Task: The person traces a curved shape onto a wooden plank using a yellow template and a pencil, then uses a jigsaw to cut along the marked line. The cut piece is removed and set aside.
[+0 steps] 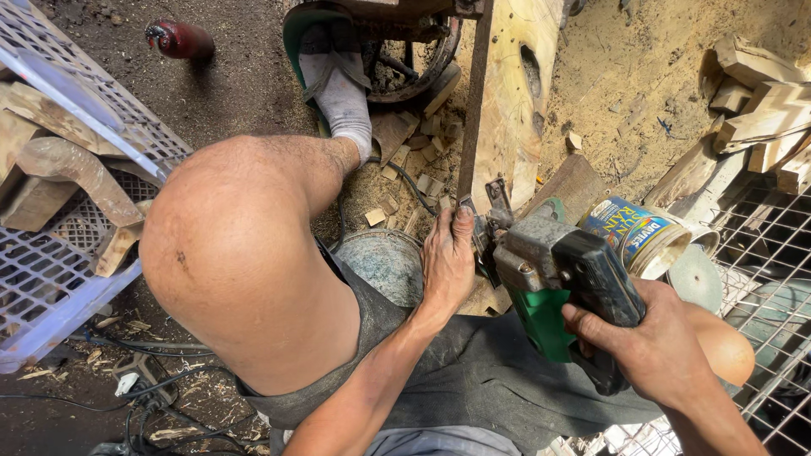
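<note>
My right hand (655, 346) grips the black handle of a green and grey power tool (557, 279) held over my lap. My left hand (448, 262) rests flat against the tool's front end, fingers pointing up toward its metal blade area (490, 219). Just beyond the tool stands an upright wooden board (511, 93) with an oval hole cut in it. My bent left knee (236, 253) fills the middle left, and my foot in a grey sock and green sandal (338, 76) rests on the ground ahead.
An open tin can (642, 236) lies tilted to the right of the tool. A white plastic crate (59, 253) with wood pieces sits left. Wood offcuts (760, 101), a wire rack (769, 245), sawdust, a metal wheel (414, 59) and cables (144, 397) surround me.
</note>
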